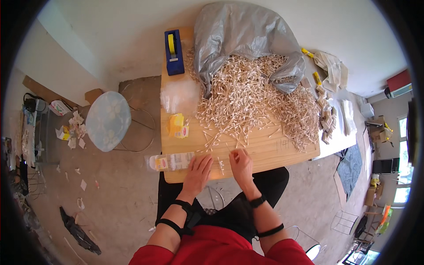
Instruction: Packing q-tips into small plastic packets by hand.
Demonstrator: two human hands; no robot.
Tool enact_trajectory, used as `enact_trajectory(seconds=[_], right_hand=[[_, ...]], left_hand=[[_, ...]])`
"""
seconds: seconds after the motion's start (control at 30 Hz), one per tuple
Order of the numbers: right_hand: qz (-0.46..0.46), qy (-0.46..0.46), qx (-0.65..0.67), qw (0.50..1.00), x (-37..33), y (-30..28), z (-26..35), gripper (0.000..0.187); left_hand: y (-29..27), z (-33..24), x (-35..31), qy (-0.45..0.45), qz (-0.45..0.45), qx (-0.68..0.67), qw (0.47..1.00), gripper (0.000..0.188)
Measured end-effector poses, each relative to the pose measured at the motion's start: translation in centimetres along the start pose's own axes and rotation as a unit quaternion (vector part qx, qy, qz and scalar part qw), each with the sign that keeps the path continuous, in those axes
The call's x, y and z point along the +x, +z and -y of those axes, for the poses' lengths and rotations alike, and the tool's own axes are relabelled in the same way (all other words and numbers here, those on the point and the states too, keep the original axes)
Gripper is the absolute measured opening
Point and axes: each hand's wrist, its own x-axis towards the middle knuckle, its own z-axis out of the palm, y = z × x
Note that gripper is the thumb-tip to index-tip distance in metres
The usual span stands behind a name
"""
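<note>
My left hand (199, 170) lies palm down with its fingers extended, not closed around anything I can see, over the right end of a clear plastic packet (172, 161) of cotton swabs with a printed white-and-yellow front; whatever is under my palm is hidden. My right hand (241, 165) is half curled, fingertips drawn in toward the thumb, and I cannot tell whether they pinch a swab. Between my hands, on the pale wood-grained counter (274, 161), sits a short row of loose white-tipped swabs (220, 165), partly covered by my left fingers. Beyond them spreads a bristling heap of thin, pale-stemmed swabs (247, 97), far too many to count; its far part disappears beneath one crumpled, shiny grey plastic bag (247, 31). To the left I count one blue block-shaped tape dispenser (174, 66) with one yellow roll, one limp pile of clear plastic sleeves (179, 97) and one small pile of yellow printed cards (178, 126), their layers too blurred to number. Two black straps circle each of my forearms; my red sleeves are cut off by the lower edge.
</note>
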Motion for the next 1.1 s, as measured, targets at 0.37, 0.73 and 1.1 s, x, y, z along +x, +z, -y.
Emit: enact_trajectory(seconds=[0.37,0.73,1.1], right_hand=[[0.012,0.024,-0.063,0.998,-6.4,2.3,-0.7,0.012],[0.114,-0.081,-0.055,0.989,1.4,0.4,-2.5,0.01],[0.063,-0.158,-0.055,0.984,0.6,1.2,-2.1,0.01]], left_hand=[[0.5,0.0,0.2,0.005,-0.033,0.017,0.999,0.053],[0.4,0.2,-0.1,0.001,0.005,0.023,1.0,0.051],[0.3,0.1,-0.1,0.004,-0.002,0.024,1.0,0.051]])
